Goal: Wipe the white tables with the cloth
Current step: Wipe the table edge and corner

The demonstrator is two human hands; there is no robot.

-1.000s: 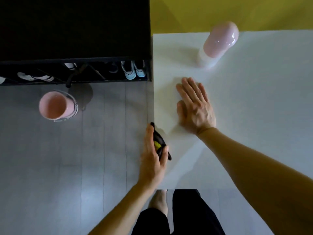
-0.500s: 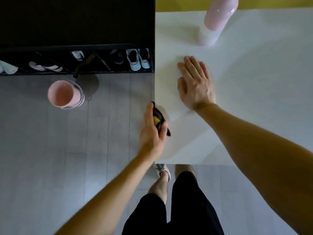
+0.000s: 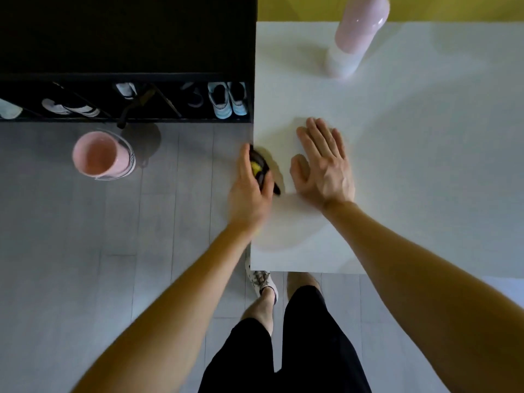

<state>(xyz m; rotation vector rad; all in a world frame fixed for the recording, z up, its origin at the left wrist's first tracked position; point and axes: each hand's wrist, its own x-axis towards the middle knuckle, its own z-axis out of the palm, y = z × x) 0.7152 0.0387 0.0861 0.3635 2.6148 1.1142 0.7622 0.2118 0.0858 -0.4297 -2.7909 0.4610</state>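
A white table (image 3: 425,165) fills the right side of the head view. My right hand (image 3: 323,163) lies flat on it near the left edge, fingers straight, pressing what looks like a white cloth (image 3: 283,199) that is hard to tell from the tabletop. Just left of the right thumb, at the table's left edge, my left hand (image 3: 249,194) holds a small black and yellow object (image 3: 259,165) between thumb and fingers. That object touches the edge of the table.
A tall pink and white bottle (image 3: 354,38) stands at the back of the table. A pink bucket (image 3: 99,154) sits on the grey floor to the left. A black shoe rack (image 3: 127,100) runs along the back left. My legs (image 3: 283,336) are at the table's near edge.
My left hand has moved forward along the table's left edge with the black and yellow object, from below the right wrist to beside the right thumb. The right hand stays flat.
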